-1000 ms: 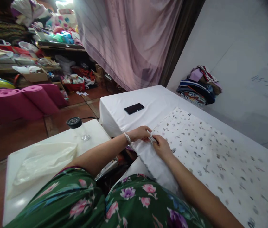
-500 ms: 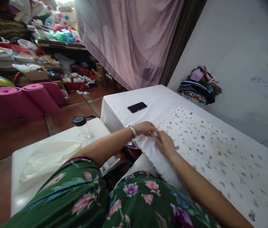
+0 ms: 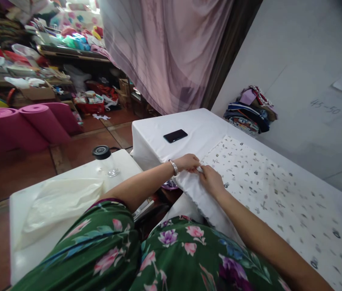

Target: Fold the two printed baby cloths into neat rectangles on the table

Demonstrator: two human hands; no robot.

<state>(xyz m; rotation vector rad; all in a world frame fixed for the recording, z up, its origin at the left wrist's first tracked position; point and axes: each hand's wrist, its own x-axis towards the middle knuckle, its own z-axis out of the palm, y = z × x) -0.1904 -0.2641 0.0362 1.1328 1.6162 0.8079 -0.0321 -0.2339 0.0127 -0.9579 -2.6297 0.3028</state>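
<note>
1. The white cloth was at the near left edge of the printed cloth, and a small bit of it was bunched up in two hands. I could not tell if the two cloths were one piece.
2. The left hand was just left of the printed cloth. Its fingers were bent and closed, pinching the bunched bit. A shiny bracelet was on that wrist.
3. The right hand was over the printed cloth's left edge. Its fingers were closed too, pinching the same bit, and the two hands almost met.
4. Under the printed cloth was the bench, all covered in white.
5. A black phone lay flat on the bench, past the printed cloth's left edge.
6. Well to the left of the printed cloth was a side bench. A clear jar with a black lid and a crinkly bag were on it.
7. Behind the printed cloth, by the wall, was a pile of clothes.
</note>
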